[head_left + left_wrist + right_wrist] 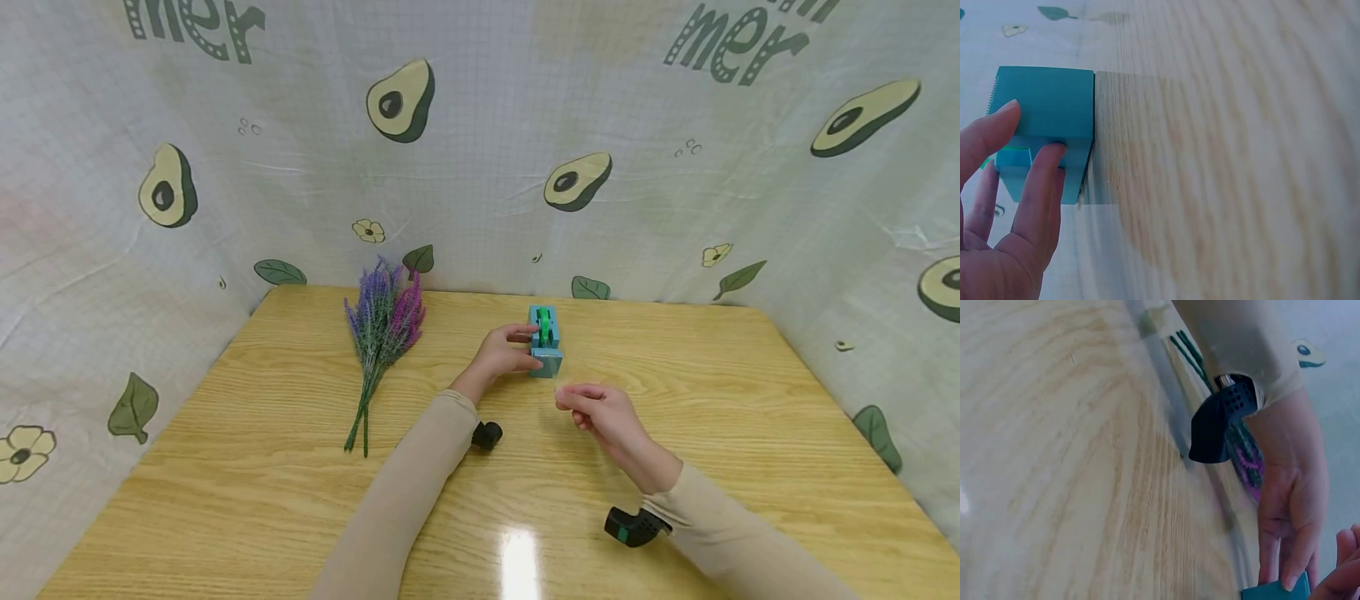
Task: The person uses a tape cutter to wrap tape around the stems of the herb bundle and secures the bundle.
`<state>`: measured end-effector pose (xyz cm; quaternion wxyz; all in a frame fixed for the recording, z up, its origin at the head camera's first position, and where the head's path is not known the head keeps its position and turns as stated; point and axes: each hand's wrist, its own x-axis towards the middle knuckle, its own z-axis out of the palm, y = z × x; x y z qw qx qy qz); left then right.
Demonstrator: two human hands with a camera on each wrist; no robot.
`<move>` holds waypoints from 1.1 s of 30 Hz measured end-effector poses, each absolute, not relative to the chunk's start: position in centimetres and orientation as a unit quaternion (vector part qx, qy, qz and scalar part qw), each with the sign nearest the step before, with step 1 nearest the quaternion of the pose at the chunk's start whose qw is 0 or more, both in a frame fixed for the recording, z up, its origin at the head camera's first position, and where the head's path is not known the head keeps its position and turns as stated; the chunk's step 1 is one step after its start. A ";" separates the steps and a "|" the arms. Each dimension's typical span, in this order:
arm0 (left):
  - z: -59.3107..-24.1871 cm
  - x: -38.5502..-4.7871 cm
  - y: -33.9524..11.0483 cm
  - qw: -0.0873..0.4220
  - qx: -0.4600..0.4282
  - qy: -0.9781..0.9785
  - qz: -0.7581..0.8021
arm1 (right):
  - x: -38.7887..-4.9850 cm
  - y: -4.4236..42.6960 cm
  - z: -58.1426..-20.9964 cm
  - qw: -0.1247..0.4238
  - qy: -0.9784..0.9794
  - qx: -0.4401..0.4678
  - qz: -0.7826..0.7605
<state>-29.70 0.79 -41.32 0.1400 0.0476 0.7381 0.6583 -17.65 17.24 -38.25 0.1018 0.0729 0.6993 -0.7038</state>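
A blue tape dispenser point(546, 363) with a bright green roll hub point(544, 327) stands on the table towards the back. My left hand point(504, 350) holds it from the left side; in the left wrist view the thumb lies on one face of the dispenser point(1047, 103) and the fingers on another. Just in front of it and to the right, my right hand point(603, 410) has thumb and forefinger pinched together. A faint, see-through bit of tape point(560, 390) appears at those fingertips; its length is hard to make out. In the right wrist view, the right fingers point(1342, 569) show only at the lower right corner.
A bunch of purple and pink artificial lavender point(384, 321) lies on the left part of the wooden table point(262, 467). Behind the table hangs an avocado-print cloth point(480, 167). Black wrist cameras sit under both forearms, the right one point(633, 527) close above the tabletop.
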 end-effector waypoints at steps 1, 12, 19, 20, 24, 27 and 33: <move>-41.3 -29.7 0.8 0.139 0.048 0.739 0.658 | -17.5 17.2 -38.2 0.103 0.700 0.072 -0.703; -41.4 -29.8 0.8 0.136 0.050 0.741 0.656 | -15.4 16.8 -37.9 0.131 0.697 0.065 -0.702; -41.3 -29.6 0.7 0.140 0.052 0.738 0.658 | -14.4 17.1 -38.4 0.137 0.695 0.065 -0.703; -41.3 -29.6 0.7 0.141 0.052 0.737 0.659 | -14.3 17.1 -38.4 0.138 0.695 0.067 -0.702; -41.3 -29.6 0.8 0.142 0.052 0.735 0.661 | -13.8 17.1 -38.6 0.147 0.694 0.071 -0.702; -41.1 -29.5 0.8 0.141 0.052 0.736 0.660 | -13.5 17.0 -38.6 0.154 0.688 0.073 -0.705; -41.1 -29.4 0.8 0.142 0.052 0.740 0.656 | -13.1 17.3 -38.5 0.175 0.672 0.068 -0.716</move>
